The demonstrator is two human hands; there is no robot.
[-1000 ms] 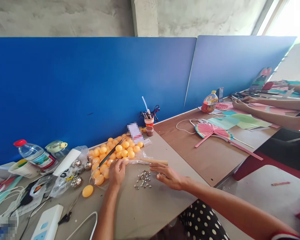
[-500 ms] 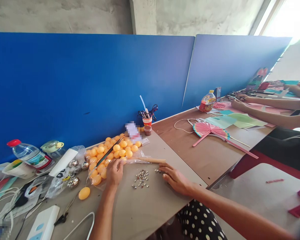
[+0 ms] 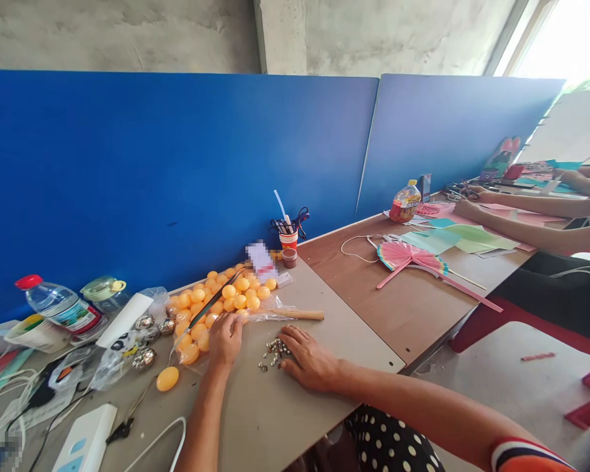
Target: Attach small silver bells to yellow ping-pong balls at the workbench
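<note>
A small pile of silvery metal beads (image 3: 274,351), perhaps little bells, lies on the grey-brown tabletop. Over its right side rests my right hand (image 3: 305,357), palm down with fingers stretched, touching the pile and covering part of it. My left hand (image 3: 227,337) lies by the lower edge of a clear plastic bag of orange balls (image 3: 196,308), its fingers curled together; whatever they may hold is hidden. Just beyond both hands lies a bundle of thin wooden sticks (image 3: 299,314), partly under the bag's plastic.
Left are a loose orange ball (image 3: 168,379), larger silver balls (image 3: 144,358), a water bottle (image 3: 63,308) and a white power strip (image 3: 86,439). A cup of pens (image 3: 288,239) stands at the back. Rightward lie a pink paper fan (image 3: 413,255) and another person's arms (image 3: 531,219).
My right hand has slid left, from the right of the pile onto it, with the few separate beads there now out of sight. The left hand stays in place.
</note>
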